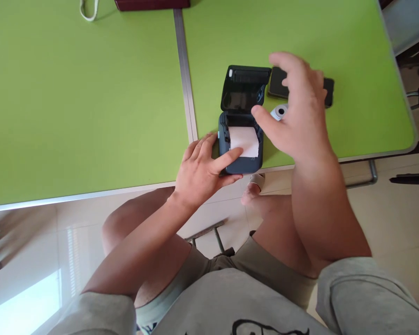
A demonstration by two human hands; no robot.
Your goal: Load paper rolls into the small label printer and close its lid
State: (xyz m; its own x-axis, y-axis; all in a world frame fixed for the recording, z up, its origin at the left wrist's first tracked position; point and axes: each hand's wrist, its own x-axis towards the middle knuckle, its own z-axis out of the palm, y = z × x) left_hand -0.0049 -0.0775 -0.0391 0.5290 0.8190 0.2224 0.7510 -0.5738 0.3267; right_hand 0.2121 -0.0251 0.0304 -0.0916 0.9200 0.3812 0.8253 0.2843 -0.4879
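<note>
A small dark thermal printer (242, 164) lies at the table's front edge with its lid (246, 90) flipped up and back. White paper (248, 139) extends from its compartment over the front of the body. My left hand (204, 163) grips the printer from the left, thumb pressing on the paper and fingers along the side. Raised to the right of the lid, my right hand (298, 107) is open, thumb and fingers spread, holding nothing. Partly behind it sit a small white roll (278, 112) with a dark core and a black phone-like object (277, 83).
The green table (91, 102) has a metal seam strip (185, 70) running left of the printer. At the far edge are a dark red box (152, 3) and a white cord loop (89, 11). My legs are under the front edge.
</note>
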